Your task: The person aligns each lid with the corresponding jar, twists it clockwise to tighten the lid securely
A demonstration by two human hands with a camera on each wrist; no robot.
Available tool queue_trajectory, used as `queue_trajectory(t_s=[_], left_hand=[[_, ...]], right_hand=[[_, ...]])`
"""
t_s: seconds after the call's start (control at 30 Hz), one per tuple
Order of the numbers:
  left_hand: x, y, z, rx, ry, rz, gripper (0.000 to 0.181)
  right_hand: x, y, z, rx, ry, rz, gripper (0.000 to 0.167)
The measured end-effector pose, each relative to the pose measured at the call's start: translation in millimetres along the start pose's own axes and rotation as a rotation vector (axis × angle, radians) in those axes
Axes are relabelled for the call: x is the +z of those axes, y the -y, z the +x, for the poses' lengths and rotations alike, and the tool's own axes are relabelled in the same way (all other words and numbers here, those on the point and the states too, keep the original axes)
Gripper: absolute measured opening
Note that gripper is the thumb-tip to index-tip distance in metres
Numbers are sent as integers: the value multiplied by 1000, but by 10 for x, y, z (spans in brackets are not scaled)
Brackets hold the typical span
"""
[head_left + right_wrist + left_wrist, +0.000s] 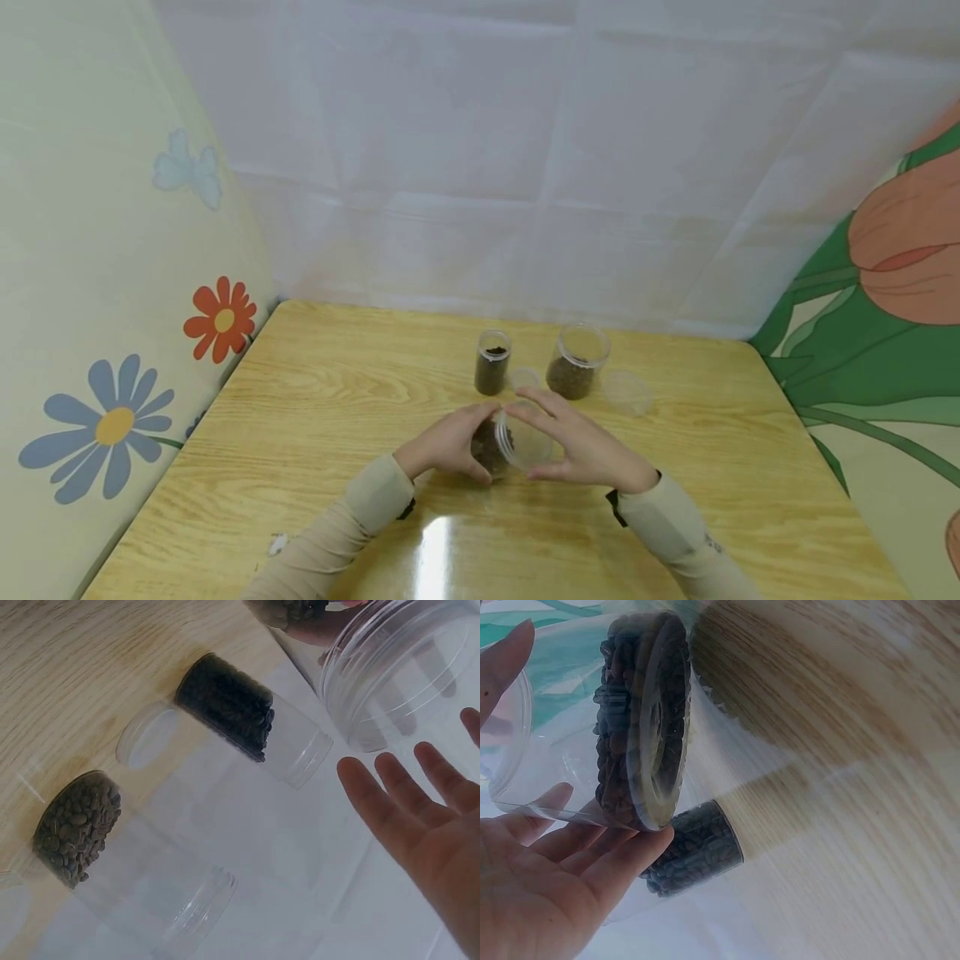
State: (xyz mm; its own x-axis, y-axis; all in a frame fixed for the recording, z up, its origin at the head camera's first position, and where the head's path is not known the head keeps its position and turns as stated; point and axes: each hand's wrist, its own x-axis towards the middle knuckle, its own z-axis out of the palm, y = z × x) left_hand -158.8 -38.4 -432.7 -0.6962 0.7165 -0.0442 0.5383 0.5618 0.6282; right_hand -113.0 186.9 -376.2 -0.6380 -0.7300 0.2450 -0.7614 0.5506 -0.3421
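Note:
A wide clear jar [491, 450] with dark beans inside is tilted, its mouth turned right toward the right hand. My left hand [452, 442] grips its side, thumb and fingers on opposite sides in the left wrist view, with the beans [641, 720] gathered near its base. My right hand [581, 442] is spread beside the threaded mouth [397, 675]. In the right wrist view its fingers [390, 802] are extended and hold nothing; whether any touches the jar I cannot tell. Whether a lid covers the mouth is also unclear.
Behind the hands stand a narrow jar [491, 367] of dark beans and a wide jar [576, 367] of brown beans, both upright. A small clear lid [146, 735] lies between them, and a larger lid [628, 393] to the right. A white sheet [480, 167] hangs behind the wooden table.

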Motion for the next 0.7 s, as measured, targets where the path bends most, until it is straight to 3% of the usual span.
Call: queue_trajectory(t_s=[0.3, 0.7], left_hand=[[7, 16, 3, 8, -5, 2, 100], [5, 21, 12, 16, -5, -3, 97]], right_hand=[[30, -40, 25, -80, -16, -17, 78], [58, -9, 17, 8, -38, -33, 77]])
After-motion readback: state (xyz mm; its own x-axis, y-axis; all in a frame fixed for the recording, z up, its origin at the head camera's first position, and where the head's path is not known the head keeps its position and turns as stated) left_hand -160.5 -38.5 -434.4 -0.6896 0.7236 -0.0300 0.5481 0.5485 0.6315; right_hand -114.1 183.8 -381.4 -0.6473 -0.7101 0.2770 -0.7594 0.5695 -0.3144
